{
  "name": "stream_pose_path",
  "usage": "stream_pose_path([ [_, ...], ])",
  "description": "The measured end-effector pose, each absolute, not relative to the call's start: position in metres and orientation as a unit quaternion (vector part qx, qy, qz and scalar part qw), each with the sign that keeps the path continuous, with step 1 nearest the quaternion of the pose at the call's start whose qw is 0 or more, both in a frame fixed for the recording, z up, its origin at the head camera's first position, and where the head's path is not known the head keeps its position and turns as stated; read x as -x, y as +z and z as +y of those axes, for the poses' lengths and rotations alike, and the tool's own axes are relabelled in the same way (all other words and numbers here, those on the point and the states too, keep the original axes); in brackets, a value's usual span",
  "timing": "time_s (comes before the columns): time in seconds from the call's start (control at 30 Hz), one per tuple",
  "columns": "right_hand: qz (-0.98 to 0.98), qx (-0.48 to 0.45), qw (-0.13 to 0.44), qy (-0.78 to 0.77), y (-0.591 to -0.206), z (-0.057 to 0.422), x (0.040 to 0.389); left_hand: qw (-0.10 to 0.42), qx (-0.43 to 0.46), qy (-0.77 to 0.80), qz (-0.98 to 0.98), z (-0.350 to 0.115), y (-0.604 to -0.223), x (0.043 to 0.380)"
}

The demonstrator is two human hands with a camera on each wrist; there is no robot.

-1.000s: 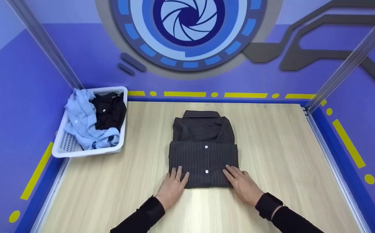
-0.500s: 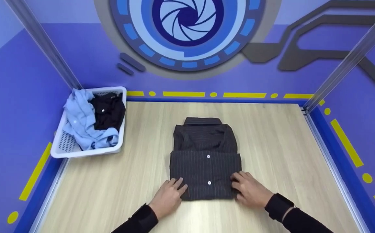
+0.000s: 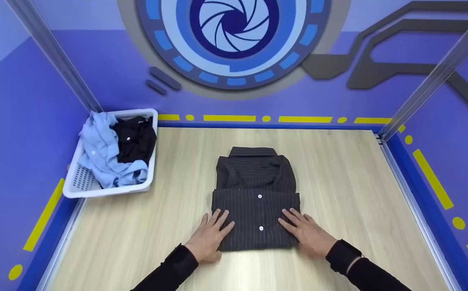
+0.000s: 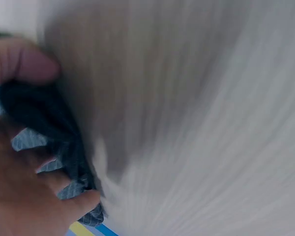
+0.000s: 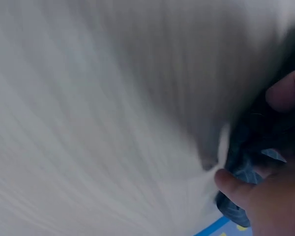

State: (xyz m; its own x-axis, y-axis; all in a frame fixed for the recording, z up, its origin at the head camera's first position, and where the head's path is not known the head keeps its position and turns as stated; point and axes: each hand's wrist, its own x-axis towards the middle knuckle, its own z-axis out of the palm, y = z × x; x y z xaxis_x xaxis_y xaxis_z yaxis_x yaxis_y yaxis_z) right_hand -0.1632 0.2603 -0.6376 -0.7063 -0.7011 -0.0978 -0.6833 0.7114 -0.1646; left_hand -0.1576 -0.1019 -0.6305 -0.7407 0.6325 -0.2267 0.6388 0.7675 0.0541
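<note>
A dark pinstriped shirt [image 3: 244, 210], folded into a neat rectangle, lies on the wooden table [image 3: 351, 194]. Its collar points away from me, and two white buttons show on the near folded part. My left hand [image 3: 207, 238] rests on the lower left side of the shirt with fingers spread and straight. On the lower right side, my right hand [image 3: 310, 237] lies the same way. In the left wrist view, the thumb is at the near edge of the dark cloth [image 4: 39, 108]; the right wrist view has the right thumb likewise against the cloth.
A white plastic basket [image 3: 108, 193] stands at the back left, holding a light blue garment [image 3: 100, 149] and a black garment [image 3: 137, 139] with a white button. Blue-purple panels [image 3: 258, 107] with yellow marks wall the table at the back and both sides.
The shirt has slid toward me between the first and second frames. Both hands' fingers were bent at its side edges half a second ago and now lie straight on top of it.
</note>
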Motion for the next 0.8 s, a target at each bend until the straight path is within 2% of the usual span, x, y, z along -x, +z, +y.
stream_pose_path([
  [0.13,0.918,0.365,0.132,-0.079,-0.625,0.258,0.165,0.142,-0.338,0.034,0.93,-0.102,-0.622,0.156],
  [0.2,0.915,0.367,0.14,-0.094,-0.619,0.258,0.166,0.144,-0.333,0.062,0.93,-0.102,-0.62,0.156],
  [0.3,0.914,0.375,0.104,-0.116,-0.617,0.256,0.171,0.107,-0.326,0.075,0.936,-0.099,-0.622,0.157],
  [0.43,0.922,0.367,0.007,-0.12,-0.625,0.254,0.181,0.024,-0.315,0.053,0.947,-0.088,-0.63,0.167],
  [0.5,0.928,0.355,-0.023,-0.114,-0.631,0.253,0.187,0.009,-0.31,0.041,0.95,-0.081,-0.635,0.173],
  [0.63,0.933,0.34,-0.021,-0.114,-0.639,0.252,0.194,0.041,-0.307,0.027,0.95,-0.075,-0.641,0.181],
  [0.8,0.933,0.337,0.039,-0.121,-0.636,0.255,0.189,0.079,-0.321,0.025,0.943,-0.083,-0.642,0.179],
])
